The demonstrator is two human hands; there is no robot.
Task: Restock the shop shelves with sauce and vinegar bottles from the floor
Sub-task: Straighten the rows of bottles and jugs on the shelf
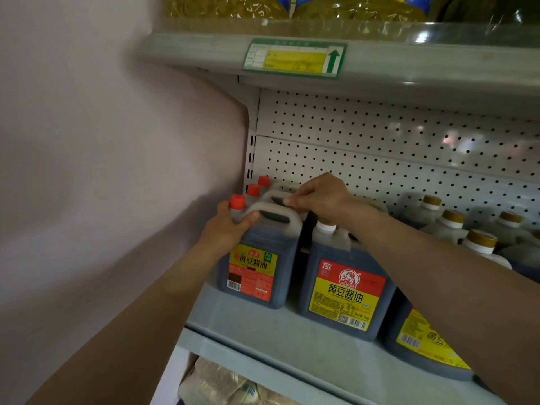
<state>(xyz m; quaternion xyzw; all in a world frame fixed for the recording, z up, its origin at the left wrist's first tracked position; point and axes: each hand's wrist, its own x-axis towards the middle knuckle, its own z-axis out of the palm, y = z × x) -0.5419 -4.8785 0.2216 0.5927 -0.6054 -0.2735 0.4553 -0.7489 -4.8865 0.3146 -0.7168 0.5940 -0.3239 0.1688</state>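
Observation:
A row of dark soy sauce jugs with red caps stands at the left end of the grey shelf (263, 325). My left hand (228, 226) grips the front red-capped jug (257, 270) at its shoulder and handle. My right hand (318, 197) reaches over it and its fingers curl on the handle of the second red-capped jug (274, 197) behind. To the right stands a white-capped soy sauce jug (344, 290) with a red and yellow label.
Another labelled jug (423, 343) and several pale bottles with gold caps (479, 238) fill the shelf's right side. A pegboard back panel (380, 147) rises behind. The pale wall (102, 171) is at the left. The upper shelf (292, 57) carries a price tag; sacks lie below.

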